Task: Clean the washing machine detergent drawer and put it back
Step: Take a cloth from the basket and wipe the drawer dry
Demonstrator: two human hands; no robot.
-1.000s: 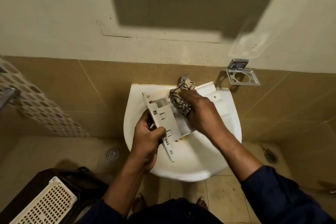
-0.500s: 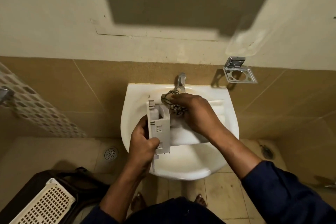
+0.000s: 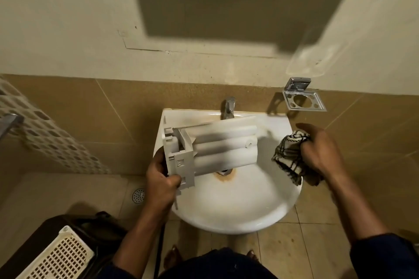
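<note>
The white detergent drawer [image 3: 223, 146] hangs over the white sink [image 3: 238, 208], its long ribbed underside facing up and its grey front end at the left. My left hand [image 3: 162, 182] grips that front end from below. My right hand [image 3: 322, 149] is off to the right, over the sink's right rim, and holds a bunched cream cloth with black lines [image 3: 289, 156]. The cloth is clear of the drawer. The drawer's inner compartments are turned away from me.
A chrome tap [image 3: 229, 107] stands at the back of the sink, with a rust-stained drain [image 3: 224, 172] below the drawer. A chrome holder [image 3: 302, 97] is fixed on the wall at the right. A dark basket with a white perforated lid [image 3: 56, 253] sits on the floor at the left.
My right hand has pulled the cloth off the drawer and moved it right, past the sink's rim. The drawer has turned in my left hand, its long ribbed side now facing up.
</note>
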